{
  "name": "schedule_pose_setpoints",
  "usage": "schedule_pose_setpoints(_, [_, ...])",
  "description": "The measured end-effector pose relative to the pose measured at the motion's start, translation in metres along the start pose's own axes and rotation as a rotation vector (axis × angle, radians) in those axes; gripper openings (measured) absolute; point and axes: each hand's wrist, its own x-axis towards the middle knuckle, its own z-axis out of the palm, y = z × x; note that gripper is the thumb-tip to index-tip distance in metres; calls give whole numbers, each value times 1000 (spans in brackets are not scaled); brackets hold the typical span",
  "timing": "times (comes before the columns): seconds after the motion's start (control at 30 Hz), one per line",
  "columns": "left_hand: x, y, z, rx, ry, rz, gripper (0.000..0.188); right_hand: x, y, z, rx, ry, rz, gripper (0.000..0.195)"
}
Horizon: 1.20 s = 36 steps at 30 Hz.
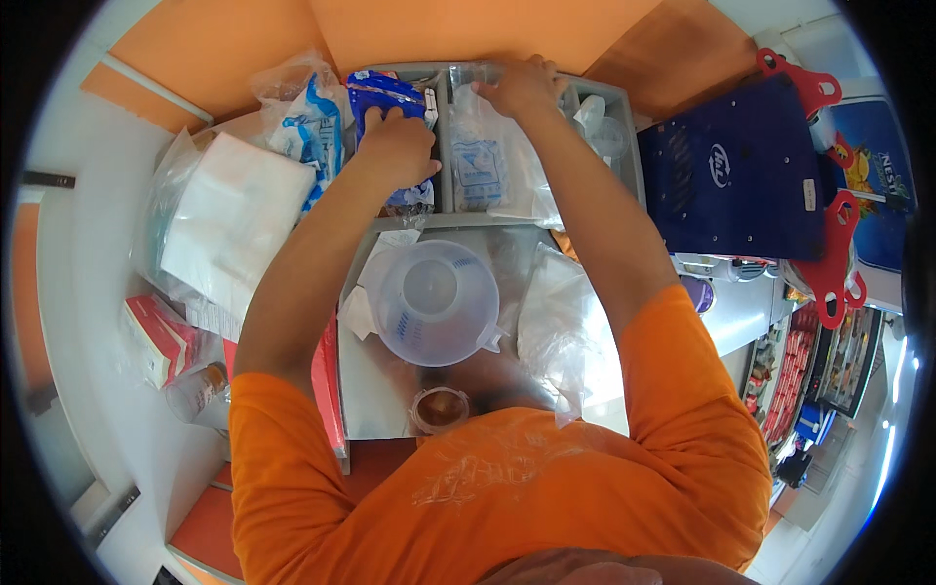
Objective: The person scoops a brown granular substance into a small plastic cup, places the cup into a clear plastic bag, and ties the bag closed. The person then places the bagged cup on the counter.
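A grey divided tray (479, 219) lies before me against the orange wall. In its left compartment my left hand (401, 150) rests on a blue plastic packet (387, 91), its fingers bent over it. The thumb points toward the divider; whether it grips the packet is hidden. My right hand (528, 89) reaches to the tray's back edge, thumb spread to the left; its other fingertips are partly hidden. Below it, clear plastic bags (479, 164) with blue print fill the middle compartment. Clear plastic cups or lids (605, 135) sit in the right part.
A translucent measuring jug (439, 329) stands on the metal counter (380, 409), near a small round container (440, 409) with brown contents. Plastic bags (559, 329) lie at right. White packs (234, 219) are stacked left. A dark blue panel (724, 168) with red brackets stands right.
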Motion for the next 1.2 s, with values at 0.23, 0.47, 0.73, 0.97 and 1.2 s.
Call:
schedule_pose_setpoints(0.23, [34,-3,-4,-695,709,108,52,-9,25,-62,801,-143,-347,40])
schedule_pose_setpoints(0.47, [39,-5,-55,-1304,309,374,43,-5,55,-174,1273,177,-134,30])
schedule_pose_setpoints(0.73, [-121,98,-105,-1512,438,144,36,-115,115,-211,581,817,-317,36])
schedule_pose_setpoints(0.97, [-275,256,-22,-1129,538,-236,26,-369,153,-187,1147,-79,-636,58])
schedule_pose_setpoints(1.2, [-359,402,96,-1511,673,-485,23,-458,235,-147,1175,-547,-885,46])
